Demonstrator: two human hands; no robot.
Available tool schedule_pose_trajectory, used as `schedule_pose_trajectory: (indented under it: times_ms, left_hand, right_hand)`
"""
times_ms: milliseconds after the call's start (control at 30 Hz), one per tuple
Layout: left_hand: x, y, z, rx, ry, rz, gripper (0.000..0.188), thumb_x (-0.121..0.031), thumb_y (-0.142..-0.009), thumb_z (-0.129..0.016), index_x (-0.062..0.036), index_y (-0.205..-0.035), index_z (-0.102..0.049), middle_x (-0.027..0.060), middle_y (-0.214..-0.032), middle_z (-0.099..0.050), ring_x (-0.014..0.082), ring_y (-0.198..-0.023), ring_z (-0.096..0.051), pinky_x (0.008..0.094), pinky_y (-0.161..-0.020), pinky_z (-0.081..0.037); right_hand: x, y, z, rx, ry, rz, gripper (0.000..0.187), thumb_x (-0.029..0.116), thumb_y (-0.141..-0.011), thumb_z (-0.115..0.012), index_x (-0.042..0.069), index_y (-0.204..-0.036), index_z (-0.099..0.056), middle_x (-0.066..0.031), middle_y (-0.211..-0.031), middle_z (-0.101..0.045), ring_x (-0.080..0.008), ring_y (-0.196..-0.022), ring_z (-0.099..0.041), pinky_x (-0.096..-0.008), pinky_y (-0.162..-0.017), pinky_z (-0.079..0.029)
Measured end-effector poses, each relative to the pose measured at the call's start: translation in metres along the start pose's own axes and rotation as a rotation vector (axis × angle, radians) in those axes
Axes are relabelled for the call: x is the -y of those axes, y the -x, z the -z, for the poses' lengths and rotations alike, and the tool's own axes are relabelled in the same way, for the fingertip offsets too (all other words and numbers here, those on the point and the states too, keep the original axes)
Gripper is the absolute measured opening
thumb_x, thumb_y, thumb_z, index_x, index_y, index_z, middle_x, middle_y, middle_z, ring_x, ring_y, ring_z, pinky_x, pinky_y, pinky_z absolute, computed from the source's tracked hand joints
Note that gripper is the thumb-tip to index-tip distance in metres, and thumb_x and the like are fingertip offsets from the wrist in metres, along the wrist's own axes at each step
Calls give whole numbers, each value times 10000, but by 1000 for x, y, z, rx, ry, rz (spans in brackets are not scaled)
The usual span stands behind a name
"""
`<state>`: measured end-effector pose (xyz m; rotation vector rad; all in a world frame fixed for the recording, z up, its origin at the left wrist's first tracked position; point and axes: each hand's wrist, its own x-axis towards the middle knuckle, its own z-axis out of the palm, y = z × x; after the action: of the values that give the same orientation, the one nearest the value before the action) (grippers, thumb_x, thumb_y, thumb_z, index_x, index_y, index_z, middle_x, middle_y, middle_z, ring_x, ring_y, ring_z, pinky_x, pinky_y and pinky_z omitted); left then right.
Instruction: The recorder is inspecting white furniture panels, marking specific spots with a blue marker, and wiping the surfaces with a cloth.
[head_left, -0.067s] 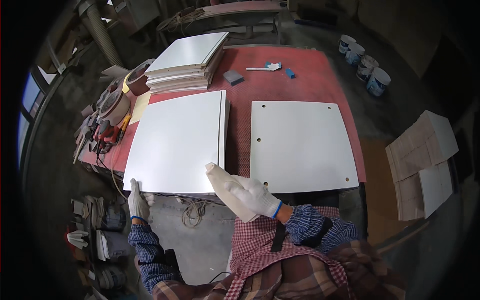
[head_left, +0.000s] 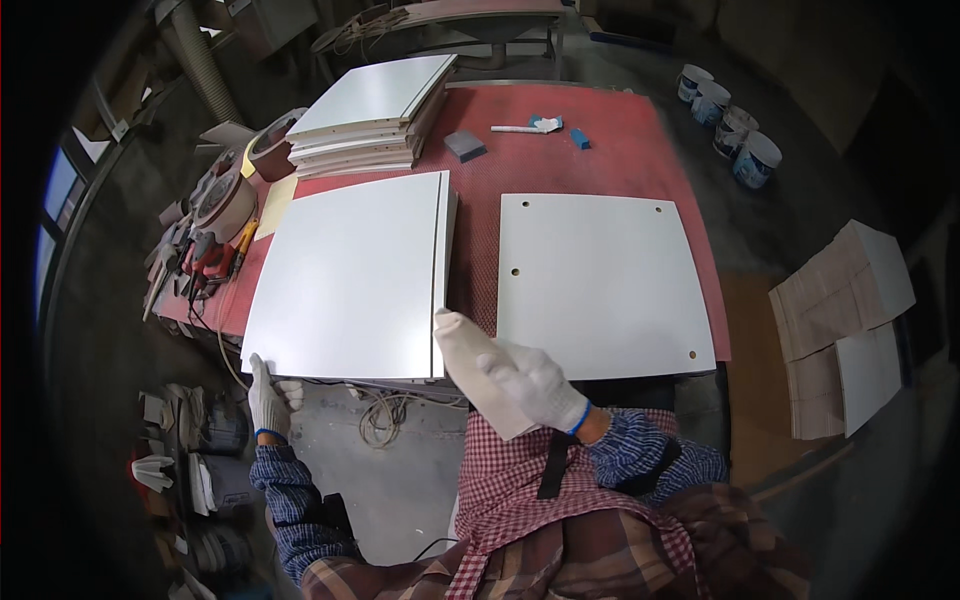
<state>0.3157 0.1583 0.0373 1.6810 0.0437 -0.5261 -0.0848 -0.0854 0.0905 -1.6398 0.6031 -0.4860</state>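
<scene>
A white panel (head_left: 345, 280) with a groove near its right edge lies on top of others at the left of the table. At its near left corner is my left hand (head_left: 268, 400), in a white knit glove, thumb on the top face and other fingers curled at the front edge. My right hand (head_left: 540, 388), also gloved, is closed around a folded beige sheet (head_left: 475, 365); cloth or abrasive paper, I cannot tell. The sheet's tip is beside the panel's near right corner. Right of it lies a second white panel (head_left: 605, 285) with several holes.
The red-topped table (head_left: 560, 160) bears a stack of white panels (head_left: 370, 100), a grey block (head_left: 465, 147), a small blue block (head_left: 580, 139) and a white stick (head_left: 515, 128). Tape rolls (head_left: 228, 210) and a red power tool (head_left: 210, 260) crowd its left edge. Buckets (head_left: 757, 160) stand beyond.
My right hand has moved a little to the right with the beige sheet, off the panel's right edge. My left hand stays at the corner; the whole view has shifted slightly.
</scene>
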Motion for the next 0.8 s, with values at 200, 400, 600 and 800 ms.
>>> schedule_pose_trajectory:
  times_ms: [200,400,600,800]
  left_hand:
    - [-6,154,-57,94,-257,-269,532,-499,-1061,-530,0,-933,-664,82,-653,-664,143,-494,-608,260,-446,-461]
    - [43,238,-187,643,-410,-236,253,-205,-1018,-647,24,-1090,-729,108,-958,-765,140,-854,-713,280,-785,-577]
    - [39,228,-283,448,-229,-811,425,-200,-1097,-487,72,-1419,-538,216,-1411,-600,266,-1267,-604,375,-1084,-484]
    - [68,199,-339,272,-874,-805,547,-337,-1027,-591,-37,-1473,-487,236,-1469,-525,419,-1307,-543,517,-1104,-437]
  right_hand:
    - [-10,48,159,-617,979,206,508,260,-978,-613,53,-1442,-581,-179,-1444,-578,-345,-1338,-532,-438,-1140,-400]
    - [-90,31,146,-161,1366,142,643,258,-940,-598,143,-1556,-456,-143,-1575,-464,-356,-1506,-341,-571,-1264,-155]
    - [-41,-6,18,329,1405,311,516,304,-1011,-482,111,-1484,-552,-116,-1589,-470,-288,-1521,-334,-558,-1283,-40]
    - [-94,38,96,-164,1173,350,662,448,-957,-611,130,-1526,-497,-107,-1582,-481,-284,-1499,-377,-522,-1292,-130]
